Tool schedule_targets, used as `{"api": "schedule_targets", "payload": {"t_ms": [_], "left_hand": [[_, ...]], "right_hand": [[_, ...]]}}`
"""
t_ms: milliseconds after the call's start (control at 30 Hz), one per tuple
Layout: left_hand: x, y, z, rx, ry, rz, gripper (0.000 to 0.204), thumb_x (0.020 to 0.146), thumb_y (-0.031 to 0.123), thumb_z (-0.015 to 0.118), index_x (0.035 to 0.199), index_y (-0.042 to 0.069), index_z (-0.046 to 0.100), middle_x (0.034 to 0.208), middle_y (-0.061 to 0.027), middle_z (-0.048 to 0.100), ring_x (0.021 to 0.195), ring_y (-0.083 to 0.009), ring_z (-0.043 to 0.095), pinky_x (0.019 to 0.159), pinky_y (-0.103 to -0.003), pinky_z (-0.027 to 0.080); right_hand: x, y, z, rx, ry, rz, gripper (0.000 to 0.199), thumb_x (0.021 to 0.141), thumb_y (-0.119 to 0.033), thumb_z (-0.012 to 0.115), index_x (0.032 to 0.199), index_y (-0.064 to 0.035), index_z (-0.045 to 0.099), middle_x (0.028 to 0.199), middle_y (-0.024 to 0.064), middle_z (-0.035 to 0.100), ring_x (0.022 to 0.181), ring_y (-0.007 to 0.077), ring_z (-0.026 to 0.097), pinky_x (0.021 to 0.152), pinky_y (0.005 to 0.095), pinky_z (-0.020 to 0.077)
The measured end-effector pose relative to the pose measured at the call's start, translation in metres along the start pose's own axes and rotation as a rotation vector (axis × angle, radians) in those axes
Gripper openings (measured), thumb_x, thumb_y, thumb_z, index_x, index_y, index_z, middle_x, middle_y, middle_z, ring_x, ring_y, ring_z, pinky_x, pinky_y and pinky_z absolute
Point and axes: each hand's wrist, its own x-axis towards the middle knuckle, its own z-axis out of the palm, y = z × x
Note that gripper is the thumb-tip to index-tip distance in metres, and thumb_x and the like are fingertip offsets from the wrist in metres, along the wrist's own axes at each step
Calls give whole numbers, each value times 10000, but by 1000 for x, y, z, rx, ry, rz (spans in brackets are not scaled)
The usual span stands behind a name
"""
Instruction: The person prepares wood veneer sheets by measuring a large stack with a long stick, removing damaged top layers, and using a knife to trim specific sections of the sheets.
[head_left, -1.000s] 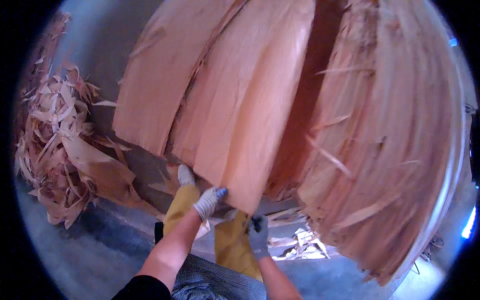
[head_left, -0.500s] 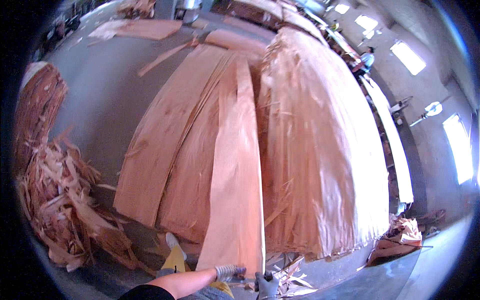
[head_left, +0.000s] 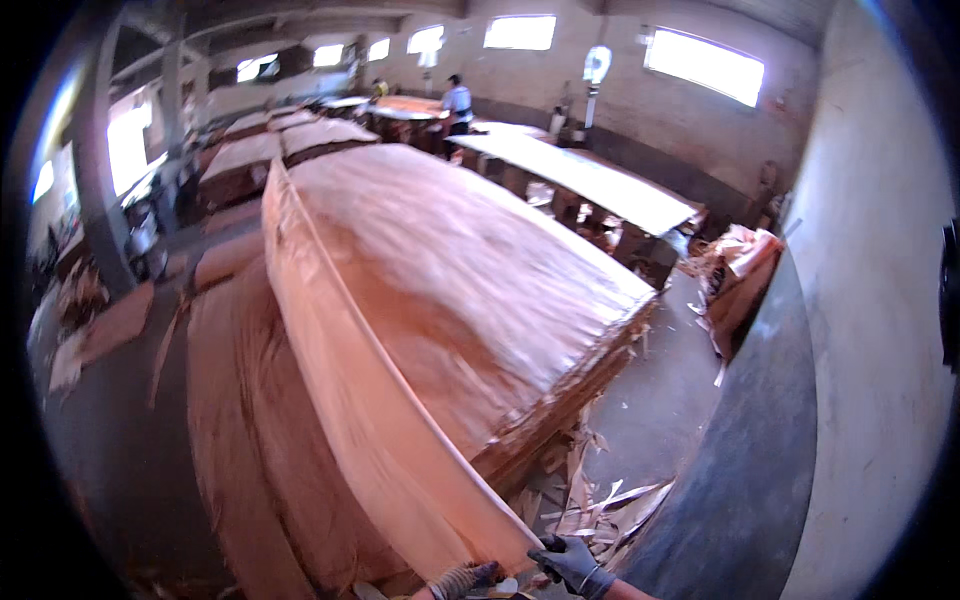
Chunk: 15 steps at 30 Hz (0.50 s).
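Observation:
A long, thin wood veneer sheet (head_left: 375, 430) stretches away from me, its right edge lifted and leaning along the side of a tall stack of veneer (head_left: 470, 260). My right hand (head_left: 572, 562), in a dark grey glove, is closed on the near right corner of that sheet. Beside it, at the sheet's near edge, is my left hand (head_left: 468, 578), with a striped knit cuff; it is closed on the same edge, though its fingers are partly cut off by the frame. More reddish veneer sheets (head_left: 250, 450) lie lower down, left of the lifted one.
Torn veneer strips (head_left: 610, 515) litter the floor by the stack's near end. At the right lie a scrap pile (head_left: 740, 265) and a dark panel (head_left: 745, 470) along the wall. A long pale-topped table (head_left: 590, 185) runs behind the stack; a person (head_left: 458, 103) stands farther off.
My view has swung up and toward the right wall. The veneer sheet's right edge has risen and now bows beside the stack; both hands have stayed at its near end.

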Motion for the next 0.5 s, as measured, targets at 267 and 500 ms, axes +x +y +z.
{"api": "schedule_targets", "payload": {"t_ms": [267,500], "left_hand": [[125,41,135,395,-9,34,345,896,329,533,1050,29,605,1001,-57,635,944,-153,578,841,-274,452],[272,99,235,510,-49,-39,393,886,379,537,1017,18,623,963,-62,650,884,-144,587,821,-260,452]], "right_hand": [[22,-32,-197,-26,70,-74,189,792,-214,689,867,-53,624,558,-26,487,409,56,396,360,221,291],[87,-74,-353,30,210,-119,197,781,-146,693,910,-9,635,567,-19,499,421,60,407,378,218,310]]}}
